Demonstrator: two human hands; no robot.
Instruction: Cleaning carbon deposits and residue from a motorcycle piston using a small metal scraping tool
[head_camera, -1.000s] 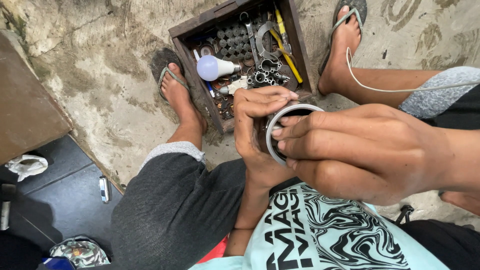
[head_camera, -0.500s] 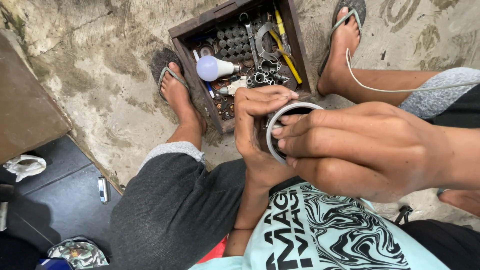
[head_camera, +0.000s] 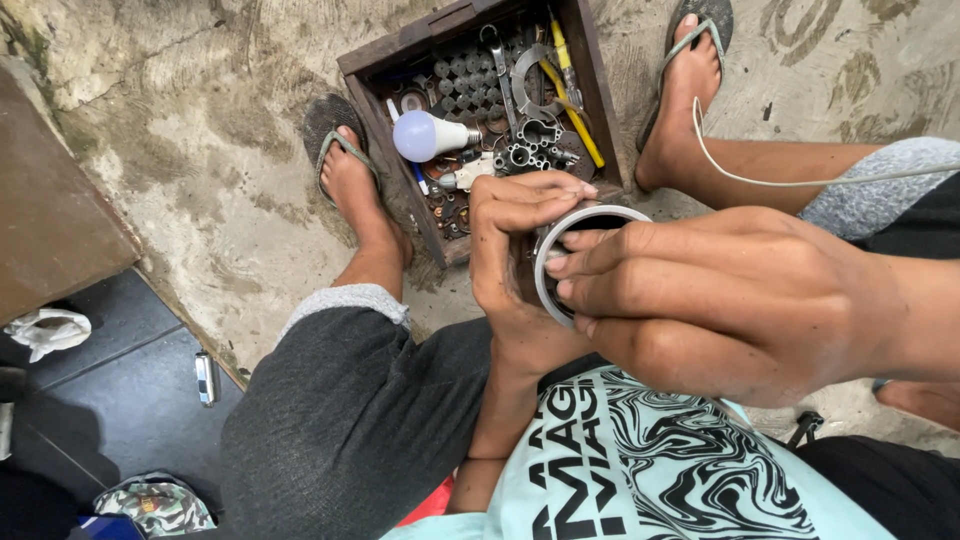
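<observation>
Above concrete floor (head_camera: 200, 150), both hands' grip holds a grey ring (head_camera: 545, 262).

Floor: rough, stained concrete floor (head_camera: 200, 130) beside a dark tiled floor (head_camera: 120, 400).

On the concrete: one open wooden box (head_camera: 590, 75) of small metal parts, sockets and tools, with a white bulb (head_camera: 420, 135) inside; two feet in sandals, one either side of the box. On the tiles: crumpled white cloth (head_camera: 45, 328), small silver object (head_camera: 205, 377), patterned bundle (head_camera: 155, 503).

Hands (head_camera: 640, 290) hide most of ring (head_camera: 590, 215).
</observation>
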